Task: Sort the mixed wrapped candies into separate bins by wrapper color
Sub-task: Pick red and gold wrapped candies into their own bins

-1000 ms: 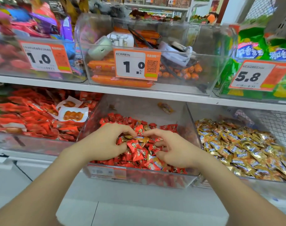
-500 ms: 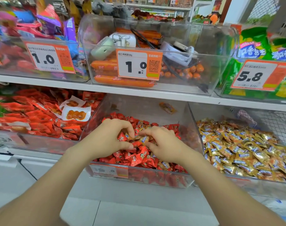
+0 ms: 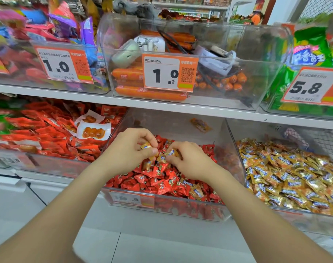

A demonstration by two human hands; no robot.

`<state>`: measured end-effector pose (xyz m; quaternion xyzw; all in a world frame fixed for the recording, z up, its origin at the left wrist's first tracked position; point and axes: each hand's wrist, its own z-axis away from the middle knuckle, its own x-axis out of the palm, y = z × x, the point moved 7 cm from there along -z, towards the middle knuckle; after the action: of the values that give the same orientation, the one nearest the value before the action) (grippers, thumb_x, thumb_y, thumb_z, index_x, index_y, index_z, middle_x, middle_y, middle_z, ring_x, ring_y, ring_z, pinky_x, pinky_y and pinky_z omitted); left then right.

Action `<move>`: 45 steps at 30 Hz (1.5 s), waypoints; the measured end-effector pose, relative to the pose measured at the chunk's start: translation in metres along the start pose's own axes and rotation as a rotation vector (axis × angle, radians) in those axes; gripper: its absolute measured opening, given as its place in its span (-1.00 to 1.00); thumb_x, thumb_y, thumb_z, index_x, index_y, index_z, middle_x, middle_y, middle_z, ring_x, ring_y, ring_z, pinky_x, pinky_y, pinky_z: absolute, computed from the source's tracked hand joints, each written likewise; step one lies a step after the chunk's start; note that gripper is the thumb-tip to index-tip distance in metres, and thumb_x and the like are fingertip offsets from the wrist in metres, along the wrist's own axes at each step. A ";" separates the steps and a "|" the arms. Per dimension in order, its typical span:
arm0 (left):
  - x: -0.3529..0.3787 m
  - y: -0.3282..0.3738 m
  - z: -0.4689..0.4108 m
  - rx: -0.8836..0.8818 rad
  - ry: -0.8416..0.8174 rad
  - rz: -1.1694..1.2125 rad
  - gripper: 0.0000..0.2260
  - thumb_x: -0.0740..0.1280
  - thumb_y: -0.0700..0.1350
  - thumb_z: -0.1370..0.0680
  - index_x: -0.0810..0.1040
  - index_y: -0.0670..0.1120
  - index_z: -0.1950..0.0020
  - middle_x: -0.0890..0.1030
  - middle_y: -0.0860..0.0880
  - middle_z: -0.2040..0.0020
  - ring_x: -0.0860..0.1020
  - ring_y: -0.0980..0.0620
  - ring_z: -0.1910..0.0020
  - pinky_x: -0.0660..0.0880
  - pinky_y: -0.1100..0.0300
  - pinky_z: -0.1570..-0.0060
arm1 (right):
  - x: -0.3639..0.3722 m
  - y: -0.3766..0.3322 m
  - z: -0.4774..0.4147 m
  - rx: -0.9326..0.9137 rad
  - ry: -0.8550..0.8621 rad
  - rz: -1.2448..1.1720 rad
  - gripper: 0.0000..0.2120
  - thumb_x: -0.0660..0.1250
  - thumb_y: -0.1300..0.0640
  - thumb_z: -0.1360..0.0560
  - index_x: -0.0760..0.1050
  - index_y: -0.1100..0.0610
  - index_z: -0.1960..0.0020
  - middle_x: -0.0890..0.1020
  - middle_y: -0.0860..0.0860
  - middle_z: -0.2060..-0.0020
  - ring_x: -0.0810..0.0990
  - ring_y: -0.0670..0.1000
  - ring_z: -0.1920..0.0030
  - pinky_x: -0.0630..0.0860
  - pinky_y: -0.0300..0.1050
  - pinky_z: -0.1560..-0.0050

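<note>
A clear middle bin (image 3: pixel 169 208) on the lower shelf holds a heap of red-wrapped candies (image 3: pixel 158 179) with a few gold-wrapped ones (image 3: pixel 197 192) mixed in. My left hand (image 3: pixel 127 150) hovers over the heap and pinches a gold candy (image 3: pixel 147 146) between thumb and fingers. My right hand (image 3: pixel 190 161) is beside it, fingers curled round another gold candy (image 3: pixel 172 153). The bin to the right (image 3: pixel 235 149) is full of gold-wrapped candies (image 3: pixel 294 177).
To the left stands a bin of red snack packets (image 3: pixel 48 133). The upper shelf (image 3: pixel 161 105) carries clear bins of sausages (image 3: pixel 148 93), mixed packets and green bags, each with a price tag. White floor tiles lie below.
Both hands have lifted slightly out of the red heap and moved closer together, each now with a gold candy pinched in its fingers.
</note>
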<state>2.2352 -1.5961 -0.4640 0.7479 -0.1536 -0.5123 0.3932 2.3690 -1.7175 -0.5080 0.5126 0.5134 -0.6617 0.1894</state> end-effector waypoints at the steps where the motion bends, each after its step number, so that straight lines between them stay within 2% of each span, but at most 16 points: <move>1: -0.001 0.000 -0.001 -0.004 0.014 0.000 -0.91 0.51 -0.10 -0.57 0.65 0.08 0.03 0.74 0.08 0.10 0.73 0.12 0.17 0.66 0.01 -0.05 | -0.002 0.002 0.000 0.013 0.006 -0.066 -0.93 0.34 -0.06 -0.67 0.56 -0.11 -0.11 0.57 -0.09 0.37 0.57 0.01 0.22 0.49 -0.02 0.07; 4: -0.004 -0.002 -0.003 -0.013 0.023 -0.066 -0.81 0.41 -0.21 -0.62 0.65 0.10 0.05 0.72 0.10 0.10 0.70 0.12 0.23 0.65 0.15 0.10 | -0.008 0.004 0.003 0.044 0.004 -0.116 -0.92 0.30 0.01 -0.68 0.57 -0.05 -0.09 0.54 -0.03 0.44 0.50 -0.02 0.42 0.43 -0.13 0.36; 7: 0.001 0.004 -0.002 0.012 -0.031 -0.173 -0.77 0.26 -0.26 -0.61 0.59 0.03 0.10 0.60 0.07 0.28 0.47 0.17 0.42 0.44 0.32 0.38 | -0.018 0.007 0.006 0.097 0.102 -0.165 -0.85 0.29 0.06 -0.63 0.63 0.04 -0.04 0.58 -0.05 0.51 0.55 -0.01 0.41 0.53 -0.14 0.35; 10: 0.011 0.005 0.003 0.061 -0.159 -0.288 -0.96 0.42 -0.06 -0.56 0.66 0.08 0.06 0.56 0.06 0.16 0.50 0.19 0.21 0.51 0.23 0.13 | -0.027 0.007 0.005 0.104 0.195 -0.181 -0.73 0.22 0.07 -0.57 0.67 0.03 -0.12 0.71 0.00 0.36 0.68 0.02 0.16 0.62 -0.10 0.11; 13: 0.020 -0.005 0.008 0.087 -0.305 -0.439 -0.84 0.56 0.16 -0.47 0.70 0.16 0.03 0.52 0.14 0.04 0.49 0.22 0.04 0.49 0.21 -0.01 | -0.025 0.000 0.004 0.080 0.190 -0.176 -0.69 0.17 0.25 -0.59 0.71 0.18 0.06 0.64 0.06 0.45 0.47 -0.05 0.49 0.47 -0.17 0.36; 15: 0.018 -0.005 0.008 0.088 -0.270 -0.399 -0.81 0.56 0.15 -0.48 0.62 0.12 0.08 0.52 0.14 0.08 0.48 0.22 0.11 0.46 0.20 0.09 | -0.015 -0.003 0.001 0.091 0.121 -0.168 -0.68 0.15 0.28 -0.61 0.70 0.16 -0.05 0.58 -0.02 0.46 0.40 -0.08 0.55 0.39 -0.22 0.46; 17: 0.016 -0.004 0.006 0.094 -0.202 -0.327 -0.81 0.46 0.06 -0.59 0.48 0.05 0.07 0.52 0.09 0.21 0.45 0.19 0.28 0.37 0.19 0.25 | -0.002 -0.011 -0.002 0.039 0.020 -0.109 -0.71 0.20 0.22 -0.63 0.64 0.12 -0.22 0.58 -0.07 0.33 0.44 -0.15 0.50 0.42 -0.22 0.37; 19: 0.013 -0.005 0.004 0.065 -0.155 -0.260 -0.91 0.29 -0.08 -0.70 0.41 0.03 -0.02 0.54 0.04 0.27 0.42 0.15 0.38 0.38 0.14 0.35 | 0.008 -0.017 -0.005 -0.037 -0.041 -0.013 -0.81 0.31 0.12 -0.65 0.65 0.12 -0.18 0.57 -0.08 0.33 0.45 -0.15 0.43 0.48 -0.12 0.17; 22: 0.015 -0.003 -0.001 0.063 -0.130 -0.287 -0.81 0.14 -0.20 -0.72 0.48 0.05 -0.16 0.57 0.03 0.15 0.49 0.11 0.26 0.44 0.17 0.28 | 0.007 -0.013 -0.006 -0.013 -0.002 -0.022 -0.88 0.46 -0.02 -0.59 0.65 0.03 -0.02 0.61 -0.09 0.24 0.46 -0.17 0.29 0.47 -0.08 0.05; 26: 0.023 0.009 -0.007 0.136 -0.071 -0.335 -0.78 0.21 0.01 -0.72 0.53 0.05 0.08 0.52 0.11 0.36 0.47 0.17 0.34 0.43 0.09 0.27 | -0.007 -0.007 -0.004 0.077 0.038 -0.176 -0.88 0.41 -0.04 -0.62 0.56 -0.02 0.05 0.64 -0.12 0.17 0.51 -0.19 0.27 0.41 -0.18 0.24; 28: 0.030 0.003 -0.011 0.130 -0.137 -0.373 -0.86 0.27 -0.06 -0.69 0.55 0.10 0.03 0.52 0.15 0.34 0.49 0.19 0.28 0.49 0.07 0.18 | -0.015 -0.001 -0.001 0.136 0.039 -0.255 -0.90 0.32 -0.03 -0.67 0.56 -0.03 -0.03 0.69 -0.05 0.14 0.57 -0.16 0.31 0.45 -0.21 0.33; 31: 0.045 -0.011 -0.012 0.072 -0.330 -0.526 -0.67 0.25 -0.14 -0.68 0.55 0.27 -0.30 0.41 0.13 0.01 0.38 0.02 -0.09 0.40 0.03 -0.18 | -0.023 0.010 0.008 0.212 0.033 -0.480 -0.85 0.26 0.14 -0.71 0.62 0.04 -0.15 0.73 0.10 0.07 0.66 -0.13 0.28 0.65 -0.08 0.26; 35: 0.050 -0.011 -0.013 0.071 -0.401 -0.636 -0.63 0.29 -0.12 -0.66 0.57 0.34 -0.31 0.30 0.15 0.03 0.28 0.00 -0.11 0.36 0.00 -0.22 | -0.039 0.015 0.023 0.267 0.072 -0.755 -0.56 0.11 0.50 -0.59 0.69 0.15 -0.09 0.68 0.12 0.05 0.65 0.01 0.27 0.57 -0.13 0.35; 37: 0.048 -0.011 -0.015 0.094 -0.372 -0.659 -0.70 0.36 -0.09 -0.63 0.61 0.31 -0.23 0.37 0.12 -0.04 0.34 -0.01 -0.17 0.41 -0.03 -0.26 | -0.051 0.021 0.029 0.279 0.106 -0.596 -0.55 0.10 0.42 -0.56 0.72 0.08 0.03 0.66 0.05 0.21 0.50 -0.03 0.36 0.44 -0.14 0.43; 40: 0.047 -0.013 -0.017 0.117 -0.349 -0.599 -0.83 0.42 -0.02 -0.61 0.61 0.26 -0.12 0.39 0.14 -0.03 0.37 0.02 -0.16 0.43 -0.02 -0.24 | -0.061 0.020 0.038 0.187 0.061 -0.143 -0.76 0.27 0.12 -0.56 0.70 0.10 0.13 0.68 -0.02 0.37 0.51 -0.11 0.40 0.52 -0.15 0.29; 45: 0.036 -0.009 -0.014 0.127 -0.281 -0.459 -0.95 0.39 0.04 -0.64 0.55 0.19 -0.01 0.43 0.11 -0.01 0.39 0.09 -0.09 0.41 0.04 -0.15 | -0.040 0.010 0.053 0.006 -0.227 0.164 -0.95 0.49 0.11 -0.49 0.69 -0.03 0.10 0.63 -0.12 0.45 0.58 -0.22 0.39 0.41 -0.37 0.34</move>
<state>2.2618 -1.6067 -0.4919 0.7078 -0.0649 -0.6762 0.1938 2.3669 -1.7784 -0.4807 0.4753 0.4428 -0.6993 0.2981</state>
